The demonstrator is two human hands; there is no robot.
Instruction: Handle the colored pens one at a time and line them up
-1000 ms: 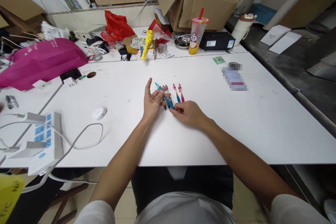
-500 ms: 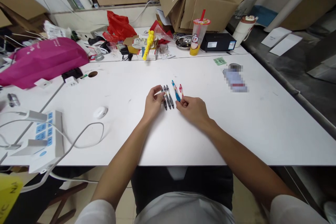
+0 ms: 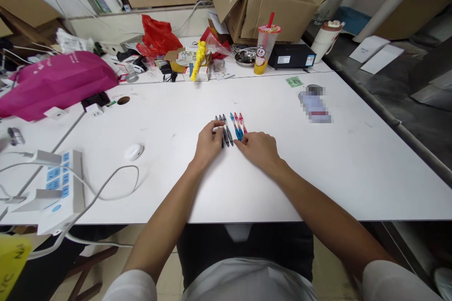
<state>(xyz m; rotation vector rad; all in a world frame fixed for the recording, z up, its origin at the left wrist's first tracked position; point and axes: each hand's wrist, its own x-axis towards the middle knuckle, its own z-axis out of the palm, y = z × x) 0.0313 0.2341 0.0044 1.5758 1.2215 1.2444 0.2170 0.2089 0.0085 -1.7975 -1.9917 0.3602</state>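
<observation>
Head view: at twelve o'clock, your left hand (image 3: 209, 145) curls its fingers over black click pens (image 3: 230, 136); your right hand (image 3: 259, 149) bunches fingertips at colourful click pens (image 3: 239, 126) — grips can't be told — apparently split by colour.

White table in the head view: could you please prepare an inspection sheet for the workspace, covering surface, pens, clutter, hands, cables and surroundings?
Surface: white table, faint marks, round hole at far left.
Job's things: three dark pens beside three coloured pens, a gap between the groups.
Clutter: magenta bag, red plastic bag, drink cup with straw, green packet.
Hands: left hand partly covers the dark pens; right hand is at the coloured pens' near ends; firm grip cannot be told.
Cables: pale cable loops near the power strip, left of the hands.
Surroundings: open cardboard box behind the cup.
</observation>
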